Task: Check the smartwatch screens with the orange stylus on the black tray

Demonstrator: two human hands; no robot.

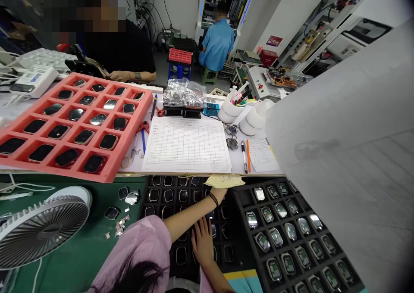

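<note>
My left hand (pixel 220 194), a dark band round its wrist, reaches across the black tray to a pale yellow sheet with small dark dots (pixel 225 181). The sheet covers the fingers and appears to be held in them, just below the shelf edge. Beneath that forearm my right hand (pixel 203 241) lies over the black tray (pixel 190 241), fingers stretched out, with nothing visibly gripped. Square watch cases (pixel 181 255) with dark faces sit in this tray's compartments, some hidden by my arms. To the right, a second black tray (pixel 255 241) carries watch cases with parts showing inside (pixel 287 263).
A white fan (pixel 45 228) stands left, near loose watch parts (pixel 120 226). On the raised shelf are a red tray of watches (pixel 111 166), a printed form (pixel 187 144), pens (pixel 243 157) and white cups (pixel 230 111). A large white sheet (pixel 339 133) hangs at right. Two people sit beyond.
</note>
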